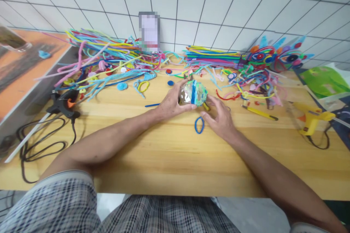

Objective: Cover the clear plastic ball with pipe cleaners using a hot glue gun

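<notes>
A rounded craft piece (200,94), partly clear and shiny, partly green, has a blue band round its middle. My left hand (175,100) is wrapped round its left side, thumb along the bottom. On the other side, my right hand (218,116) is close to the piece with its thumb and fingers apart, holding nothing that shows. Between and below the hands lies a blue pipe-cleaner loop (199,125) on the wooden table (169,153). A yellow bit (206,106) shows under the piece, and a blue stick (152,105) lies by my left wrist.
Pipe cleaners (109,49) are heaped at the back left, with a straight bundle (213,56) at back centre. A phone (149,31) leans on the wall. Black glue gun (64,103) and cord lie left; yellow cutter (259,113), yellow glue gun (311,116) and eye-shaped crafts (276,56) right.
</notes>
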A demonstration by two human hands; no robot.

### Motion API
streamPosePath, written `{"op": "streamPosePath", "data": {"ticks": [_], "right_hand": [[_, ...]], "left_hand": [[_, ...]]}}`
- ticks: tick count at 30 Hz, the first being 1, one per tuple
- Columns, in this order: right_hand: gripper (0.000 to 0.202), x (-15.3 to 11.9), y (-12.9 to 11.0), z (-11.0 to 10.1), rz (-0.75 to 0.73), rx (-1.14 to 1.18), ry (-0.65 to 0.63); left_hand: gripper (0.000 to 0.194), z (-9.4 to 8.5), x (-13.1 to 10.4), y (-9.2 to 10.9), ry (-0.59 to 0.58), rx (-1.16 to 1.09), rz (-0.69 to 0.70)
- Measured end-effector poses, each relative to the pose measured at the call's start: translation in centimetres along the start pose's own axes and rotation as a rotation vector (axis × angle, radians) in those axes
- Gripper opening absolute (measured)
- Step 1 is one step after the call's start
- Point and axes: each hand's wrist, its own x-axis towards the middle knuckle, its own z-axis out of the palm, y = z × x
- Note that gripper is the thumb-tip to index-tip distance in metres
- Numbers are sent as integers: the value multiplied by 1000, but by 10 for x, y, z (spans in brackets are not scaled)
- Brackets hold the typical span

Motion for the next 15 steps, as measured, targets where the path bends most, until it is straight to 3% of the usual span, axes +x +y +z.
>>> {"op": "streamPosePath", "data": {"ticks": [6, 11, 15], "right_hand": [[62, 0, -3, -2, 0, -24, 30], [19, 2, -7, -10, -27, 1, 156], [27, 2, -7, -12, -79, 104, 175]], "left_hand": [[102, -5, 1, 2, -18, -5, 30], [101, -4, 1, 3, -15, 38, 69], [102, -2, 3, -3, 47, 95, 115]]}}
